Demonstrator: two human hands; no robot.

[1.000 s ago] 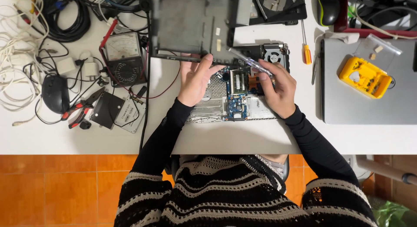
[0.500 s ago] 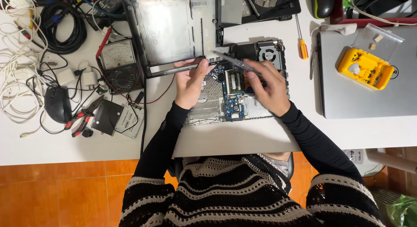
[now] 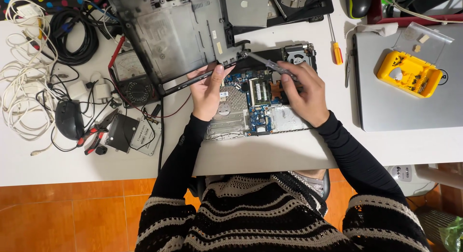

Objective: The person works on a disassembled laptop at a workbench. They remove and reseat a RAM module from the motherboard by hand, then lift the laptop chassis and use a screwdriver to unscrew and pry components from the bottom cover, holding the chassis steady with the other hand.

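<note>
Opened laptop [image 3: 263, 105] — cluttered white table [image 3: 270, 155], orange floor [image 3: 72, 213]

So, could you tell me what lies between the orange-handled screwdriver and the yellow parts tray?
In the head view, between the orange-handled screwdriver and the yellow parts tray lie a small grey hand tool and the closed silver laptop's left edge.

We see a small white rectangular label [image 3: 142, 134] with dark print on the flat silver drive lying at the left of the white table, just beside a black square part. A pale yellowish sticker [image 3: 219, 47] sits on the grey inner face of the lifted laptop cover, and a green rectangular memory module carries a white label [image 3: 261, 91] on the open board. No packages, signs or lit screens show.
</note>
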